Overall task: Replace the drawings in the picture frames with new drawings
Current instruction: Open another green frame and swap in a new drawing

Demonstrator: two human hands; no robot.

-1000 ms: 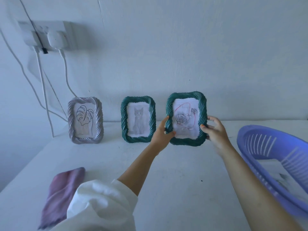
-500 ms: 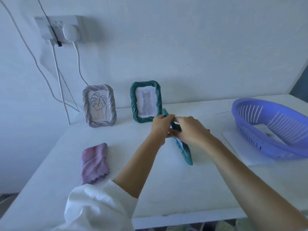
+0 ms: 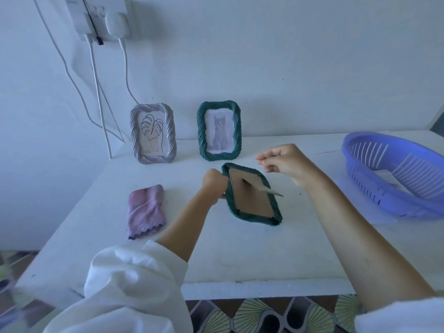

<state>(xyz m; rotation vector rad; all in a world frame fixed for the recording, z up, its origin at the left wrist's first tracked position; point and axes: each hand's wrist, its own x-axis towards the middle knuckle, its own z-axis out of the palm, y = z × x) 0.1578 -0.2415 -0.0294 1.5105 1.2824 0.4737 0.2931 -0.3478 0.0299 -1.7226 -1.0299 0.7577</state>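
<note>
So going left to right: the pink cloth (image 3: 146, 211) is lying near the left edge of the table (image 3: 240, 255), same as a second ago. The lilac frame (image 3: 153, 133) with the leaf sketch and the green cat frame (image 3: 219, 130) haven't budged either; both stand along the back edge against the wall.

The real change is the third frame (image 3: 252, 195). A second ago it was upright by the back edge next to the cat one, rose drawing facing out, with a hand on each side. Now it's been pulled to the middle of the table and flipped, so the brown backing board and its little prop leg (image 3: 266, 189) face up. My read is that the first swap is just starting: the back is exposed but not opened, and the old drawing is presumably still inside.

The left hand (image 3: 214, 182) grips the frame's left rim. Its fingers are tucked under the frame, so I can't see them properly. The frame sits tilted, and its near corner looks like it's on the table, though I can't swear to it.

The right hand (image 3: 286, 163) has let go and hovers just past the frame's far end. Its fingers are curled in with the tips bunched, holding nothing I can spot.

At the right edge, the purple basket (image 3: 396, 174) has paper in it, probably the new drawings.
</note>
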